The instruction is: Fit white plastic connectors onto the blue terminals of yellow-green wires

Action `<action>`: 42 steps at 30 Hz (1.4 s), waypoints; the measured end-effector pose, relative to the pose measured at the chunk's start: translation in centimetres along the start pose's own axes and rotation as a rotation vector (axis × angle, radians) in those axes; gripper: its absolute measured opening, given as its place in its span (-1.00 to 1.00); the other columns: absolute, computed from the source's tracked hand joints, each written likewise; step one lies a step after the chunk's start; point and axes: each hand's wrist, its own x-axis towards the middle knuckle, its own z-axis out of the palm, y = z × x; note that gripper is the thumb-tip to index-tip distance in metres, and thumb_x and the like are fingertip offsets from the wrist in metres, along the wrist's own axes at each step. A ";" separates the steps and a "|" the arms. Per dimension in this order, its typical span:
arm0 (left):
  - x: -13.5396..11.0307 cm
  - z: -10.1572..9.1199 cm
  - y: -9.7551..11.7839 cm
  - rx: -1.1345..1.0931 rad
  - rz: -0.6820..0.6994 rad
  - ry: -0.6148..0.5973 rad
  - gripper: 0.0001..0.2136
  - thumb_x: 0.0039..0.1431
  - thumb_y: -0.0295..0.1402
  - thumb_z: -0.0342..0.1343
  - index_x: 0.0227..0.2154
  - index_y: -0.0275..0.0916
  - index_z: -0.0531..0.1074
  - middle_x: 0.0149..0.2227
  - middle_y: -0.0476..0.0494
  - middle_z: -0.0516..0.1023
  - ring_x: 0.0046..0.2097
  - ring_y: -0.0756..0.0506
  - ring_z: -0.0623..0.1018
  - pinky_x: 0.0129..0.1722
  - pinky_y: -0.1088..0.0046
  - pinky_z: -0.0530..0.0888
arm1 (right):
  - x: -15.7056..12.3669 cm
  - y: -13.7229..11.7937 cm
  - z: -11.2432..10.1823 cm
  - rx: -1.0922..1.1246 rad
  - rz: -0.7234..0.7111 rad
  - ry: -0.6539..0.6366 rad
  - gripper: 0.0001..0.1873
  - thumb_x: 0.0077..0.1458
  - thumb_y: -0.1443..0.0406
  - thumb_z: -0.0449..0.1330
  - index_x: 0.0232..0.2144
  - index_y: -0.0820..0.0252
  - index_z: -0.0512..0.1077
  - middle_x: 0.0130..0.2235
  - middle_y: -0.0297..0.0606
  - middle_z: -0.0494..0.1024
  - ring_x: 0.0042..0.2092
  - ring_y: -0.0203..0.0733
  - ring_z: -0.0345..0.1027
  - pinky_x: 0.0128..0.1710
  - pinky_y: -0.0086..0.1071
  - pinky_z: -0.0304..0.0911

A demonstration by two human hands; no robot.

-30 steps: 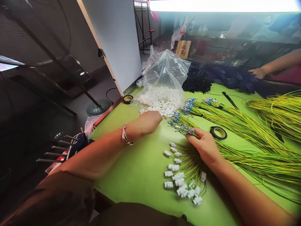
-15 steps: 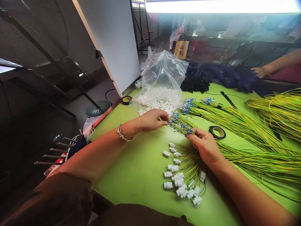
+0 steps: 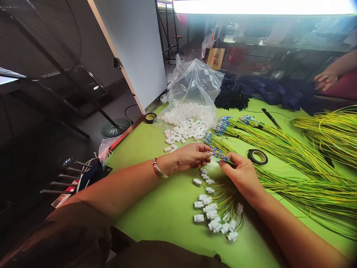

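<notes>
My left hand (image 3: 193,156), wearing a metal bracelet, is closed in a pinch on a small white connector housing (image 3: 210,153), mostly hidden by the fingertips. Facing it, my right hand (image 3: 244,173) pinches yellow-green wires near their blue-and-silver terminal ends (image 3: 221,155). How many wires it grips cannot be made out. The two sets of fingertips are close together above the green tabletop. Below my hands, wires with white connectors (image 3: 213,214) on their ends fan out on the table. Another bundle's blue-tipped ends (image 3: 209,138) lie just beyond my fingers.
Loose white housings (image 3: 188,130) spill from a clear plastic bag (image 3: 195,82). Rolls of black tape (image 3: 258,157) and yellow-green wire bundles (image 3: 301,160) lie to the right. Dark cables (image 3: 273,91) cover the back, near another person's hand (image 3: 326,79). A white panel (image 3: 134,48) stands left.
My left hand has come toward me and slightly right, from beside the housing pile to my right fingertips. My right hand has barely moved. The other person's hand has shifted right, off the dark cables.
</notes>
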 end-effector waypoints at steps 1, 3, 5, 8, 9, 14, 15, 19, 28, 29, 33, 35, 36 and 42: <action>0.0 0.0 0.0 0.011 -0.001 -0.003 -0.60 -0.22 -0.27 0.40 -0.31 -0.33 0.44 -0.51 0.00 0.47 -0.57 0.15 0.40 -0.56 0.66 0.26 | 0.0 -0.2 0.0 -0.019 -0.011 -0.001 -0.79 -0.10 0.23 0.17 -0.65 0.19 0.28 -0.62 -0.43 0.18 -0.53 -0.36 0.00 -0.54 -0.45 -0.02; 0.0 0.0 0.1 0.050 -0.005 0.001 -0.63 -0.21 -0.25 0.40 -0.38 -0.36 0.44 -0.52 -0.02 0.47 -0.58 0.15 0.39 -0.59 0.66 0.26 | -0.1 -0.4 0.0 -0.037 -0.026 0.001 -0.79 -0.10 0.24 0.16 -0.66 0.18 0.27 -0.62 -0.42 0.18 -0.53 -0.35 0.01 -0.54 -0.46 -0.01; 0.1 -0.1 0.1 0.088 0.001 0.014 -0.66 -0.18 -0.23 0.38 -0.43 -0.37 0.43 -0.53 -0.03 0.47 -0.59 0.15 0.38 -0.60 0.66 0.26 | -0.2 -0.6 0.0 -0.036 -0.026 0.008 -0.79 -0.10 0.23 0.15 -0.65 0.18 0.27 -0.63 -0.42 0.19 -0.53 -0.35 0.02 -0.54 -0.46 0.01; 0.3 -0.3 -0.1 0.107 0.008 0.039 -0.65 -0.19 -0.21 0.38 -0.46 -0.37 0.43 -0.54 -0.02 0.47 -0.59 0.15 0.39 -0.60 0.67 0.28 | -0.3 -0.7 -0.1 -0.047 -0.019 0.021 -0.80 -0.09 0.22 0.15 -0.65 0.18 0.29 -0.63 -0.42 0.20 -0.54 -0.34 0.03 -0.54 -0.45 0.01; 0.3 -0.3 -0.2 0.113 0.008 0.038 -0.64 -0.20 -0.19 0.38 -0.47 -0.37 0.43 -0.55 -0.02 0.47 -0.60 0.15 0.39 -0.60 0.67 0.28 | -0.3 -0.7 -0.1 -0.055 -0.018 0.026 -0.80 -0.10 0.22 0.15 -0.64 0.19 0.29 -0.63 -0.42 0.20 -0.54 -0.34 0.03 -0.54 -0.45 0.01; 0.2 -0.2 -0.3 0.182 0.023 0.011 -0.61 -0.16 -0.10 0.34 -0.47 -0.38 0.46 -0.56 -0.06 0.48 -0.59 0.12 0.42 -0.61 0.66 0.26 | -0.2 -0.6 0.1 -0.112 -0.034 0.059 -0.83 -0.12 0.25 0.14 -0.65 0.20 0.32 -0.63 -0.41 0.23 -0.54 -0.34 0.05 -0.54 -0.45 0.04; 0.1 -0.2 -0.3 0.194 0.031 0.001 -0.62 -0.15 -0.11 0.34 -0.44 -0.38 0.49 -0.54 -0.08 0.50 -0.56 0.11 0.44 -0.58 0.65 0.29 | -0.2 -0.6 0.2 -0.125 -0.043 0.072 -0.84 -0.11 0.26 0.13 -0.64 0.20 0.33 -0.63 -0.41 0.25 -0.54 -0.34 0.07 -0.54 -0.45 0.06; -0.2 0.4 -0.4 0.202 0.046 0.006 -0.64 -0.21 -0.18 0.38 -0.40 -0.37 0.53 -0.50 -0.09 0.53 -0.52 0.09 0.47 -0.48 0.59 0.40 | -0.3 -0.2 0.3 -0.163 -0.121 0.108 -0.85 -0.09 0.27 0.14 -0.61 0.19 0.36 -0.63 -0.41 0.29 -0.55 -0.34 0.09 -0.55 -0.46 0.06; 0.1 1.3 -1.7 0.065 0.018 0.099 -0.72 -0.23 -0.31 0.39 -0.53 -0.41 0.46 -0.58 -0.07 0.50 -0.57 0.09 0.45 -0.54 0.62 0.39 | -0.7 1.6 0.5 -0.244 -0.264 0.051 -0.91 -0.06 0.35 0.12 -0.57 0.17 0.36 -0.61 -0.41 0.36 -0.57 -0.34 0.13 -0.54 -0.45 0.08; 0.1 1.4 -1.7 0.076 0.020 0.105 -0.73 -0.24 -0.33 0.39 -0.54 -0.40 0.46 -0.58 -0.06 0.50 -0.58 0.09 0.45 -0.54 0.61 0.39 | -0.7 1.7 0.5 -0.251 -0.268 0.039 -0.92 -0.07 0.35 0.13 -0.57 0.17 0.37 -0.60 -0.40 0.37 -0.56 -0.34 0.15 -0.53 -0.45 0.09; 0.1 1.3 -1.3 0.156 0.014 0.137 -0.74 -0.23 -0.32 0.38 -0.54 -0.37 0.45 -0.61 -0.03 0.49 -0.60 0.07 0.44 -0.54 0.57 0.40 | -0.6 1.3 0.4 -0.222 -0.241 -0.010 -0.92 -0.11 0.38 0.11 -0.54 0.17 0.41 -0.59 -0.39 0.41 -0.54 -0.32 0.19 -0.51 -0.45 0.12; 0.0 1.2 -1.2 0.225 0.035 0.111 -0.74 -0.15 -0.27 0.34 -0.54 -0.37 0.45 -0.64 -0.02 0.46 -0.62 0.08 0.42 -0.57 0.58 0.36 | -0.3 0.9 0.2 -0.154 -0.195 -0.038 -0.91 -0.10 0.35 0.12 -0.57 0.18 0.41 -0.61 -0.39 0.39 -0.55 -0.32 0.18 -0.52 -0.45 0.11; 0.0 1.1 -1.2 0.279 0.054 0.092 -0.75 -0.09 -0.25 0.30 -0.52 -0.37 0.47 -0.65 -0.01 0.45 -0.63 0.09 0.39 -0.59 0.59 0.32 | -0.1 0.8 0.0 -0.111 -0.164 -0.046 -0.89 -0.08 0.32 0.14 -0.59 0.19 0.40 -0.62 -0.39 0.38 -0.55 -0.32 0.17 -0.53 -0.44 0.10; -0.7 1.9 -2.5 0.813 0.195 -0.300 -0.86 -0.01 -0.42 0.23 -0.35 -0.32 0.58 -0.43 -0.07 0.57 -0.43 0.04 0.47 -0.40 0.59 0.38 | 0.8 1.4 -0.7 0.178 0.073 -0.012 -0.76 -0.05 0.14 0.27 -0.51 0.20 0.42 -0.61 -0.37 0.39 -0.58 -0.33 0.16 -0.57 -0.44 0.09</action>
